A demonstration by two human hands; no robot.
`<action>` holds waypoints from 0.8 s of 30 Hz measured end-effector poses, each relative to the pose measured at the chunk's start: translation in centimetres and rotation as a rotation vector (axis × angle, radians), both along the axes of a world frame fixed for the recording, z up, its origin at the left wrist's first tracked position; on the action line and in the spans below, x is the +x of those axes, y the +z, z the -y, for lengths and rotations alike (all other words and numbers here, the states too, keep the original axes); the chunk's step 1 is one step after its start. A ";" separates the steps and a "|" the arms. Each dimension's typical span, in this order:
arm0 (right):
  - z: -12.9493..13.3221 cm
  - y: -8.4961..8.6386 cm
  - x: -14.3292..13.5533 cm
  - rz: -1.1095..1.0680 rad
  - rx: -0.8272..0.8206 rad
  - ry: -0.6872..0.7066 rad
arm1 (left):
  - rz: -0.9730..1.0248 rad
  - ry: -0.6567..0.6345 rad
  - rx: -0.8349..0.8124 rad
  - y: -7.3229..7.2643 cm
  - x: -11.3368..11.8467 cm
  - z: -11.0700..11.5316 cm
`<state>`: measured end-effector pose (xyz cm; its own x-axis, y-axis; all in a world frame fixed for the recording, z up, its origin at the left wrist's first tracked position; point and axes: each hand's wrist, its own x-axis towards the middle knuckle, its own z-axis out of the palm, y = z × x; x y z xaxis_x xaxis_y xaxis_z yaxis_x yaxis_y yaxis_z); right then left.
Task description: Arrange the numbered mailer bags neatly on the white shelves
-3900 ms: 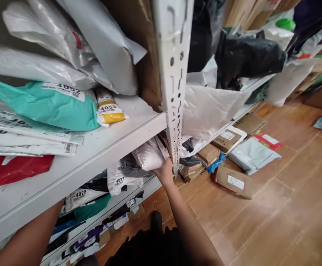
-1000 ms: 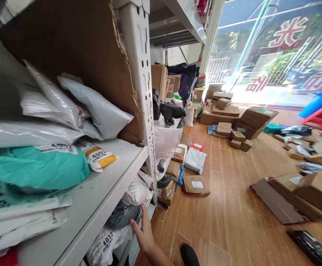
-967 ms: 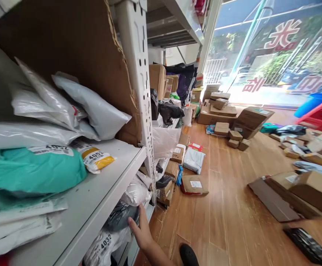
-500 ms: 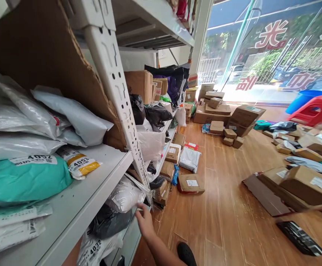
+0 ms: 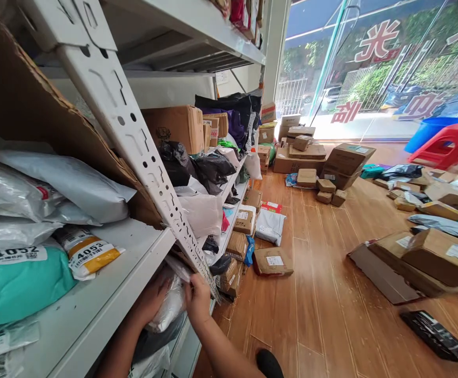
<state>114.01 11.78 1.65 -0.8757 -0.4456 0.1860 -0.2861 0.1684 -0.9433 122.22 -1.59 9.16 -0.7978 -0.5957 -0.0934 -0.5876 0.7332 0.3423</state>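
Note:
On the lower shelf, a puffy white plastic mailer point(image 5: 170, 307) lies between my two hands. My left hand point(image 5: 152, 300) grips its left side, with some fingers hidden under the upper shelf's edge. My right hand point(image 5: 198, 298) is closed with bent fingers at the mailer's upper right, on the end of a thin whitish plastic packet point(image 5: 178, 268) beside the shelf post. Under the mailer are a dark grey bag point(image 5: 161, 338) and another white bag point(image 5: 156, 362).
The white perforated post point(image 5: 146, 163) stands just above my right hand. The upper shelf point(image 5: 106, 286) holds a teal mailer point(image 5: 24, 286) and a yellow-and-white packet point(image 5: 93, 254). Cardboard boxes point(image 5: 274, 261) and an open carton point(image 5: 386, 275) lie on the wood floor.
My left hand has come into view and reached the white mailer's left side. My right hand has moved up a little, its fingers now curled round the packet's end. The view shifted right.

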 end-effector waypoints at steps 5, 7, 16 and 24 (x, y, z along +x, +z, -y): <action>1.6 2.3 0.2 -0.104 0.099 -0.037 | -0.208 -0.083 0.166 -0.8 1.4 0.2; 1.9 2.5 0.2 -0.106 0.032 -0.005 | -0.200 -0.124 0.135 -0.9 1.3 0.3; 3.0 2.3 -0.4 -0.034 0.233 0.110 | -0.225 -0.004 -0.053 -0.7 -0.4 -1.4; -0.1 -0.2 -0.3 -0.117 0.013 0.189 | -0.517 0.111 -0.176 0.3 4.0 -4.7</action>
